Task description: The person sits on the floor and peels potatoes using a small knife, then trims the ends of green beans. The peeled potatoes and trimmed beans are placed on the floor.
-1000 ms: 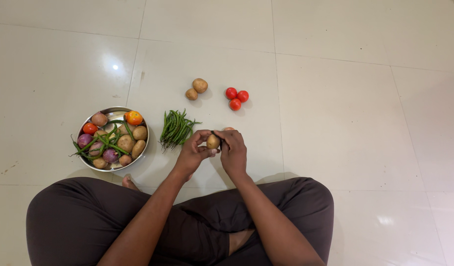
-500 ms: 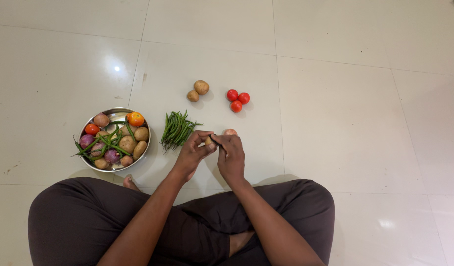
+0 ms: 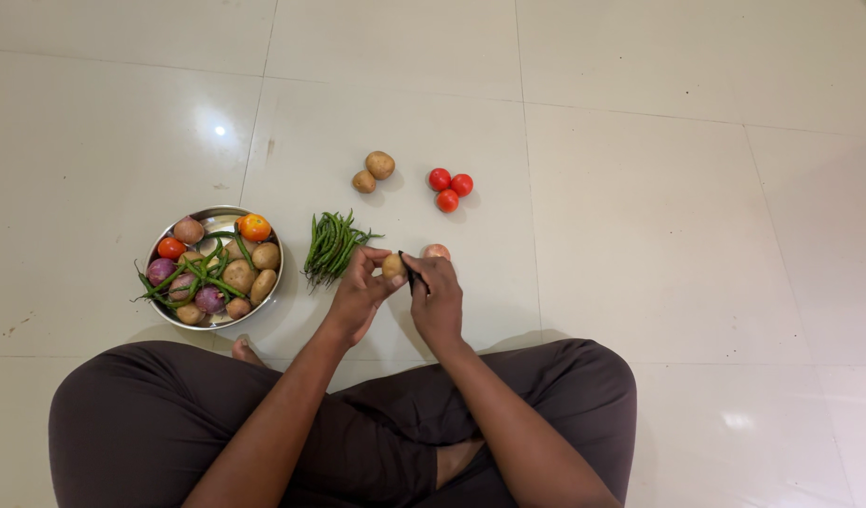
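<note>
Over pale floor tiles, left hand (image 3: pixel 358 293) pinches a roundish potato (image 3: pixel 393 267), right hand (image 3: pixel 437 297) grips a dark peeler (image 3: pixel 409 273).

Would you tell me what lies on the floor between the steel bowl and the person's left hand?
In the head view, a pile of green beans lies between the steel bowl and the left hand.

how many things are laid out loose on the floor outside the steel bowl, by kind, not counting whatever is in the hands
potatoes: 2
red tomatoes: 3
bunch of green beans: 1
pinkish round vegetable, partly hidden behind the right hand: 1
total: 7
</note>
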